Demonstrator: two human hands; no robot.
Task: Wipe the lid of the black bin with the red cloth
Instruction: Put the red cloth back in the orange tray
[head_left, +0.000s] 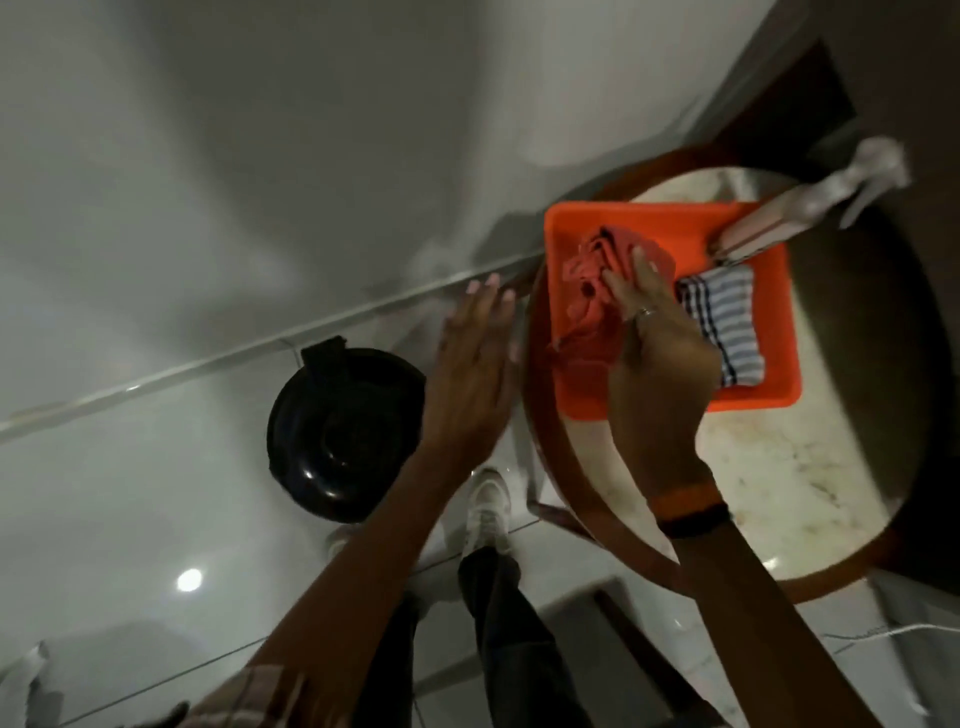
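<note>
The black bin (343, 434) stands on the floor at the left, its round glossy lid closed and facing up. A crumpled red cloth (589, 283) lies in the left part of an orange tray (769, 322) on a round table. My right hand (657, 353) is over the tray with its fingers closed on the red cloth. My left hand (475, 364) hovers flat with fingers spread, between the bin and the table edge, holding nothing.
The round table (779, 467) has a pale marble top and a wooden rim. In the tray also lie a folded blue-striped cloth (727, 325) and a spray bottle (810, 208). My legs and a white shoe (488, 512) are below. White wall tiles are behind.
</note>
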